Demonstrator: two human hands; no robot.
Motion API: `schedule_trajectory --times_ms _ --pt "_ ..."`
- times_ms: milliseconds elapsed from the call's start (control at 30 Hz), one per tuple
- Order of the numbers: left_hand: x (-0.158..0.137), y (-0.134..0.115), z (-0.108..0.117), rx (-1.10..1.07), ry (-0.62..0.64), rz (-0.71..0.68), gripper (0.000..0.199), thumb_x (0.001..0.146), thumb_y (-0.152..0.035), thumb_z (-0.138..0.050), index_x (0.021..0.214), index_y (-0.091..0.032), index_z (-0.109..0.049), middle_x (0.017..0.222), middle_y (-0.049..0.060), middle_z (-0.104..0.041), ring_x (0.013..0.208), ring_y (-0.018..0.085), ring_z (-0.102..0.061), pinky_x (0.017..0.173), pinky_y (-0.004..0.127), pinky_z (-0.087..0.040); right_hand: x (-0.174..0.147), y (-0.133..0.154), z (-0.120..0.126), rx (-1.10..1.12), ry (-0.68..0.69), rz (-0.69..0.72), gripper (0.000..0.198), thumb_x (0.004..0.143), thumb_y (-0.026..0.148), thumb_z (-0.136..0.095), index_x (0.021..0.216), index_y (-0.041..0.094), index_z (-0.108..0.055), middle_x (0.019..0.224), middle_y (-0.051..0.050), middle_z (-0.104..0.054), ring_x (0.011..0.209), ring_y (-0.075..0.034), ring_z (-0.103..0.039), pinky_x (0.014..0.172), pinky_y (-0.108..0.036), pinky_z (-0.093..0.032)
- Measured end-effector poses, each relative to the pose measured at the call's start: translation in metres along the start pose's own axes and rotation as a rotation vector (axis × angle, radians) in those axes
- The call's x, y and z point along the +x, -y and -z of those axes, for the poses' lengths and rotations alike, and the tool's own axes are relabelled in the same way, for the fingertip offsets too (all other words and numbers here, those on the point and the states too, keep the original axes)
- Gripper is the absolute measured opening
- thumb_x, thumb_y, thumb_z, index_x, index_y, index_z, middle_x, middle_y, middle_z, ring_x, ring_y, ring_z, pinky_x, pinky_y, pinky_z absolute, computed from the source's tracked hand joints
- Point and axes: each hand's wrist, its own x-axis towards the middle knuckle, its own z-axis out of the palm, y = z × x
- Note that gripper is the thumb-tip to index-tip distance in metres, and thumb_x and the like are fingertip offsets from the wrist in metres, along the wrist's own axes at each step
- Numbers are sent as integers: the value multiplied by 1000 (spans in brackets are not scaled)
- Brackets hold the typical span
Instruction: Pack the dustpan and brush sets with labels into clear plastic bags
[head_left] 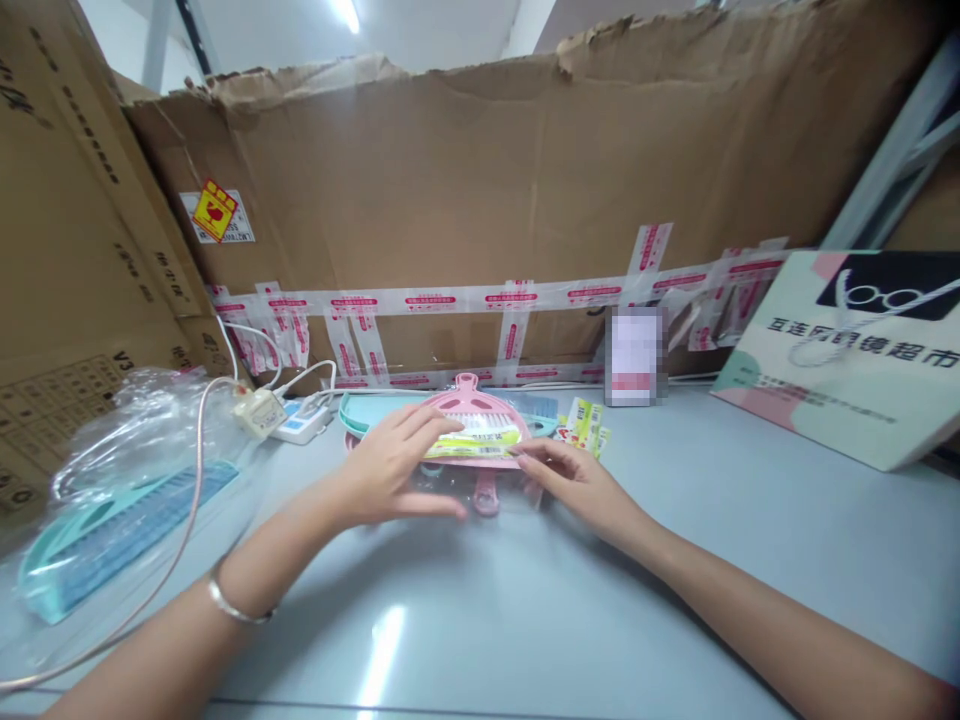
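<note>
1. Head view: on the bench (450, 620), toward its left edge, a teal plastic dustpan in clear film (124, 505) is best kept off the left forearm.
2. Left hand (382, 470): grip open, fingers over the left end of a yellow-and-white printed strip (487, 441); light pressure should steady it.
3. Pink plastic dustpan (469, 402): beneath the strip, middle of the bench's back edge; keep both level.
4. Right hand (574, 475): fingertips appear to pinch the strip's right end; holding it taut should prevent creases.

2 bare forearms (735, 590) angle inward, the left hand (386, 472) with fingers (420, 428) extended, thumb (435, 506) apart; the right hand (577, 482) bends its fingers.
</note>
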Motion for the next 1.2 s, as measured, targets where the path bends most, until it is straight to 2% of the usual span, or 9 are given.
schedule_trajectory --times_ms 100,300,433,600,900,1000,1067,1133,1200 --pt "-19 19 2 -46 173 -17 89 61 -61 -62 132 -20 -30 131 14 -45 120 29 -38 95 42 -31 2 -4 5 85 21 -2 29 78 33 -42 92 18 -62 76 -4 -63 71 -17 -60 71 -33 -49" --pt "-24 29 -23 -12 86 109 29 84 -24 -49 113 -21 -48 112 8 -62 103 21 -54 89 39 -29 5 -14 8 -43 45 115 31 70 18 -46 99 21 -56 105 -5 -59 97 -19 -55 86 -35 -44" --pt "-21 24 -28 -60 -15 109 16 87 -18 -42 86 -21 -59 94 2 -68 89 16 -60 87 37 -28 6 -14 3 -149 -55 114 21 70 35 -60 85 21 -55 90 -4 -59 84 -18 -56 76 -33 -45" --pt "-21 17 -30 -143 -68 251 13 86 -26 -47 82 -21 -58 84 0 -67 83 15 -59 86 38 -27 9 -15 0 43 -206 33 34 73 47 -56 59 19 -45 63 1 -52 66 -14 -52 65 -28 -43" --pt "-16 5 -31 -241 -233 416 9 80 -28 -55 77 -19 -53 118 8 -46 117 25 -40 93 46 -31 4 -8 -7 399 -359 45 33 63 41 -70 53 18 -48 57 3 -51 58 -11 -50 58 -24 -44" --pt "-14 0 -29 -326 -441 530 42 69 -36 -67 101 -21 -45 129 12 -32 123 27 -32 96 45 -34 3 -1 -9 571 -416 21 36 58 38 -75 53 18 -46 58 3 -55 57 -10 -52 55 -22 -45" --pt "-11 -4 -26 -506 -501 661 68 63 -39 -70 117 -22 -32 129 14 -31 117 27 -40 88 42 -42 2 3 -9 644 -446 6 37 55 36 -77 52 17 -44 59 4 -57 57 -9 -55 56 -22 -48" --pt "-9 -9 -21 -811 -386 783 72 67 -39 -66 124 -20 -25 116 13 -47 93 22 -56 70 35 -50 1 5 -10 662 -465 10 38 54 35 -77 54 18 -43 60 5 -57 57 -9 -56 58 -23 -50" --pt "-7 -14 -17 -1061 -218 825 60 73 -37 -60 122 -16 -31 89 6 -59 66 15 -58 53 26 -47 1 7 -10 662 -471 11 39 53 34 -78 60 19 -43 61 5 -58 56 -9 -57 59 -24 -51"
